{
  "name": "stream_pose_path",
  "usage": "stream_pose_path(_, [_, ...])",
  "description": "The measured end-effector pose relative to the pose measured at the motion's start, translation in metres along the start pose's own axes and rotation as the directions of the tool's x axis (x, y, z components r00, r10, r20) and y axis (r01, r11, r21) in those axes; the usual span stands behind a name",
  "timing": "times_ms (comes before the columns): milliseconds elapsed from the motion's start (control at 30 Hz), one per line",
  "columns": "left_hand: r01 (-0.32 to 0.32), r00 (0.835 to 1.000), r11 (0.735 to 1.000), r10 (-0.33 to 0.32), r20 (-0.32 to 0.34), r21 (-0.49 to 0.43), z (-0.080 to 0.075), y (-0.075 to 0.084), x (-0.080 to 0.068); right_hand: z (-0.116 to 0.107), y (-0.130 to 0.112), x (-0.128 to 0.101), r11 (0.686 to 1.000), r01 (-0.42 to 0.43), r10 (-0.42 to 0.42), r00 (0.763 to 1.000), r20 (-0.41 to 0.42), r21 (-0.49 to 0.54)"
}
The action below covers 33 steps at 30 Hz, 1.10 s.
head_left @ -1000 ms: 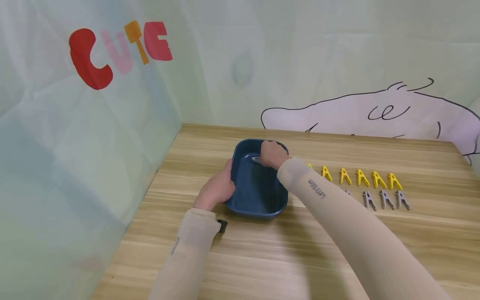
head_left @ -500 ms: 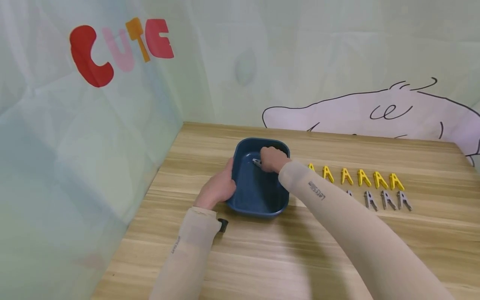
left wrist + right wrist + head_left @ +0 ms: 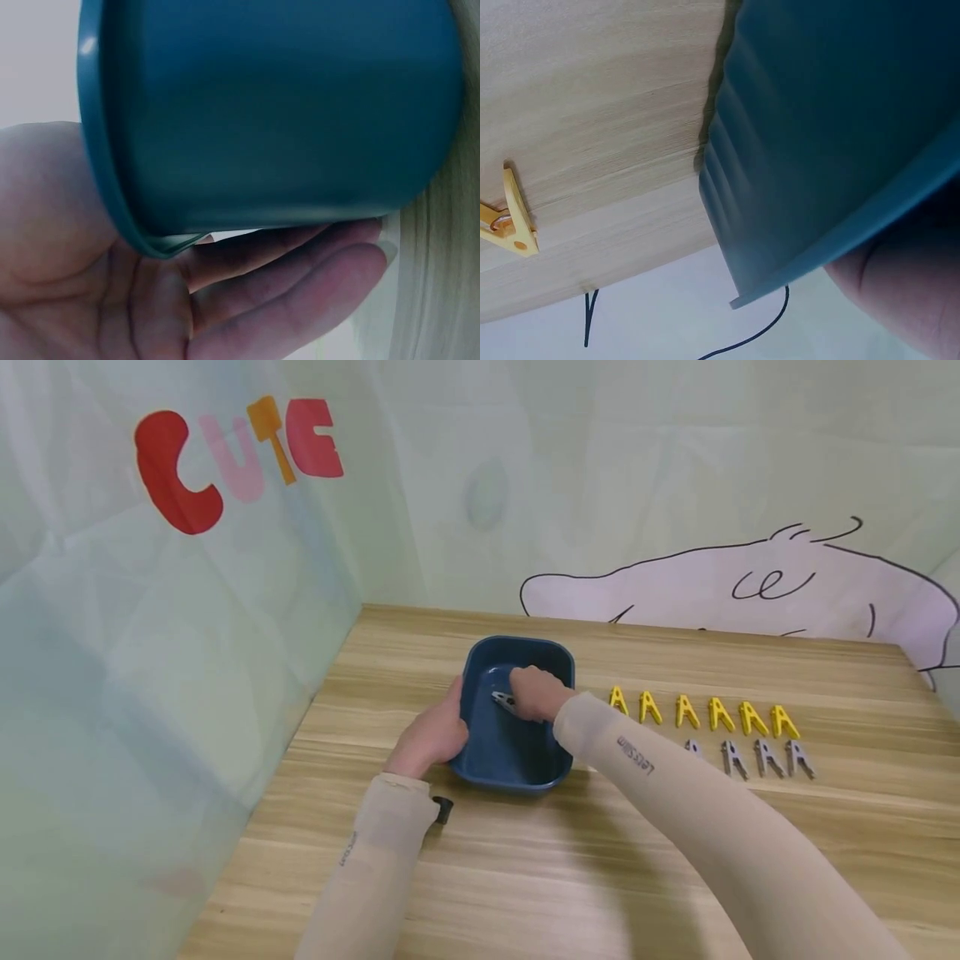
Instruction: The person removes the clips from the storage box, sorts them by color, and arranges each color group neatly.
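A dark blue plastic bin (image 3: 491, 760) rests on the wooden table, its left wall gripped by my left hand (image 3: 433, 733). In the left wrist view, the fingers (image 3: 300, 307) run along the outside of the wall while the palm sits against the rim. My right hand (image 3: 538, 695) reaches down inside the bin and pinches a grey clothespin (image 3: 503, 700), whose tip points left. From the right wrist, the bin's ribbed outer wall (image 3: 802, 150) covers most of that hand and hides the clothespin.
Right of the bin lies a row of yellow clothespins (image 3: 720, 714), with a row of grey clothespins (image 3: 768, 758) nearer me, partly behind my right sleeve. Fabric walls (image 3: 450, 460) border the table (image 3: 525, 877) at the back and left.
Inside the bin my right hand has shifted slightly left and toward me with the grey clothespin, which now shows more and is tilted. The left hand keeps its hold on the bin.
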State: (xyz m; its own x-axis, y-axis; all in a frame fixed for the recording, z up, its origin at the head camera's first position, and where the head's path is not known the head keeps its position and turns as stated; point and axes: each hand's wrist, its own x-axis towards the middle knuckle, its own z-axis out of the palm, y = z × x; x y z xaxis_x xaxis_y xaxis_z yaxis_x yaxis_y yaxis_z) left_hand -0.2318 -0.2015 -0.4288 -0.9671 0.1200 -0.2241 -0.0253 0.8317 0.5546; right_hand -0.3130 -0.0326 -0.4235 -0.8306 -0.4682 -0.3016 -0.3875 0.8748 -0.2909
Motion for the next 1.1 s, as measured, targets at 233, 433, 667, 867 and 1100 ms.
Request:
stream_pose_path(233, [0.001,1.000,1.000,0.000,-0.009,0.012,0.000,0.000,0.000,-0.002,0.000,-0.006,1.000,0.002,-0.002,1.000,-0.025,0.010])
stream_pose_path(433, [0.000,1.000,1.000,0.001,-0.013,0.030,0.001,0.001,0.001,-0.010,0.003,-0.012,0.998,0.048,-0.043,0.995,-0.091,0.051])
stream_pose_path(667, [0.002,1.000,0.999,-0.001,-0.023,0.038,0.001,0.001,0.002,-0.025,0.011,-0.033,0.985,0.100,-0.070,0.976,-0.206,0.142])
stream_pose_path(867, [0.012,1.000,0.999,-0.011,-0.016,0.034,0.002,0.001,0.002,-0.033,0.026,-0.058,0.963,0.065,0.019,0.951,-0.307,0.261])
stream_pose_path(1100, [0.007,1.000,1.000,-0.007,-0.009,0.024,0.002,0.002,0.001,-0.029,0.048,-0.087,0.949,0.109,0.037,0.893,-0.449,0.296])
